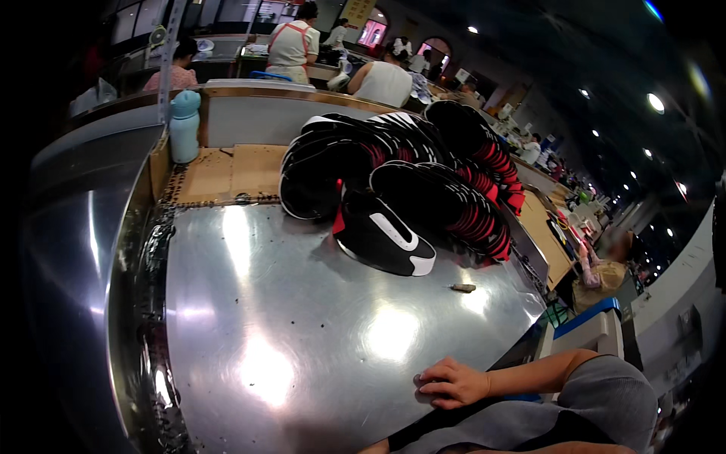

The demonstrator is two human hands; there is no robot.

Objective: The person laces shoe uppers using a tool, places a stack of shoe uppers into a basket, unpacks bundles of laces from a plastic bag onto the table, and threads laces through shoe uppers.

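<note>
Lying on the metal tabletop, a single black-and-white shoe upper sits at the near edge of a heap of black-and-red uppers, with a small brownish piece to its right. Nearer the wearer, the right hand rests on the metal, loosely bent, gripping nothing; the left hand's grip I cannot tell.

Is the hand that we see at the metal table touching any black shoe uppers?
No, the right hand lies at the near edge of the metal table, clearly apart from the black shoe uppers.
</note>
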